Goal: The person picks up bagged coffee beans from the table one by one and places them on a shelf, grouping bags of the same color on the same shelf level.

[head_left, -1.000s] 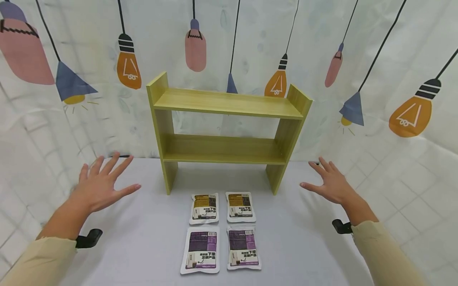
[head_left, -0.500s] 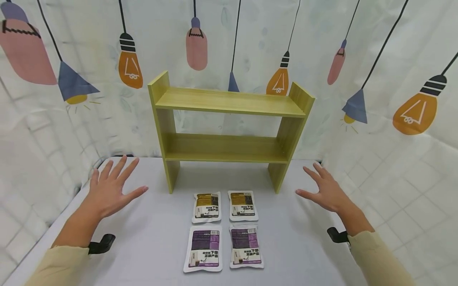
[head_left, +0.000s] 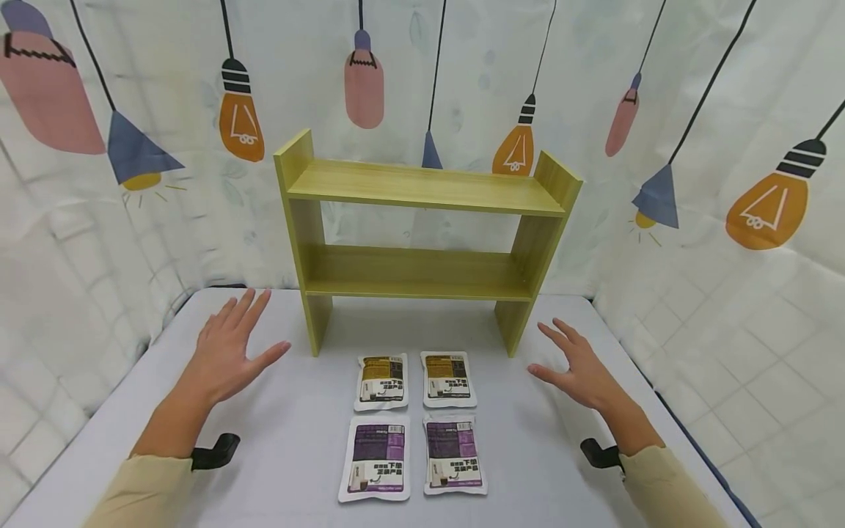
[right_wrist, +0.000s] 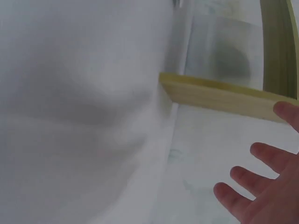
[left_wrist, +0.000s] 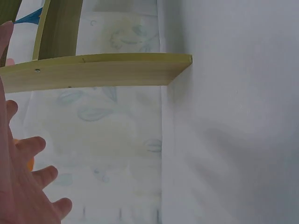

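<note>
My left hand (head_left: 224, 356) hovers over the table left of the shelf, fingers spread, holding nothing. On the other side my right hand (head_left: 581, 370) is likewise spread and holds nothing. Between them stands a two-tier wooden shelf (head_left: 422, 273), yellowish green. In front of it lie two brown-and-white pouches, a left one (head_left: 382, 382) and a right one (head_left: 449, 379). Nearer to me are two purple-and-white pouches, a left one (head_left: 375, 458) and a right one (head_left: 455, 455). The left wrist view shows the shelf's side panel (left_wrist: 103, 70) beyond my fingers; the right wrist view shows the opposite panel (right_wrist: 219, 95).
A white-covered table (head_left: 290, 440) carries everything. Behind it hangs a pale curtain (head_left: 264, 220) printed with lamps and bulbs, which also runs along both sides. Black camera mounts sit on the left wrist (head_left: 216, 452) and the right wrist (head_left: 599, 453).
Both hands have moved inward, the left one to the right and the right one to the left and slightly down. The shelf and pouches stay in place; the head view has shifted a little.
</note>
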Demonstrator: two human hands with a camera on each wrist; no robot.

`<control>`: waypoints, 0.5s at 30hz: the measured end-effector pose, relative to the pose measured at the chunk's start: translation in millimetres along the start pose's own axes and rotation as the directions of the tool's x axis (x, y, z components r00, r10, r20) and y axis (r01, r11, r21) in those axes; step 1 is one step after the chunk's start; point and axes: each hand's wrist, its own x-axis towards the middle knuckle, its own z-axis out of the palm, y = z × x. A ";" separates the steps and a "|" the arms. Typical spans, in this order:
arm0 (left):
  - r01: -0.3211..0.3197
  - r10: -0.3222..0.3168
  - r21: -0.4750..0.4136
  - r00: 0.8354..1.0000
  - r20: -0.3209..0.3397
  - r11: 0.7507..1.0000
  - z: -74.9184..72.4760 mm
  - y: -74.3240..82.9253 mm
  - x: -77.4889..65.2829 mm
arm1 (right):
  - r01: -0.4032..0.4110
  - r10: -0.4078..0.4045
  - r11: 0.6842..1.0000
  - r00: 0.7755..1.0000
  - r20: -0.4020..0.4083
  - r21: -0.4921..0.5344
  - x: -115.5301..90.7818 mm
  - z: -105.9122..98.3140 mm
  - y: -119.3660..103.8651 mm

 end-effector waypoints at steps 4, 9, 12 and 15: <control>-0.019 0.018 -0.084 1.000 -0.009 0.996 10.4 4.0 4.4 | 0.006 -0.006 1.000 1.000 -0.002 0.019 -0.5 12.0 -4.6; 0.018 -0.018 -0.231 1.000 0.001 0.973 23.0 9.9 7.2 | 0.002 -0.002 0.999 1.000 -0.007 0.033 -1.3 24.4 -11.5; 0.051 -0.059 -0.284 0.998 -0.020 0.958 26.4 14.4 8.7 | -0.006 0.006 0.999 1.000 -0.003 0.043 -0.3 32.2 -17.3; 0.069 -0.090 -0.316 0.995 -0.050 0.946 28.5 19.0 12.1 | -0.005 0.005 0.997 1.000 -0.008 0.072 1.7 40.0 -23.0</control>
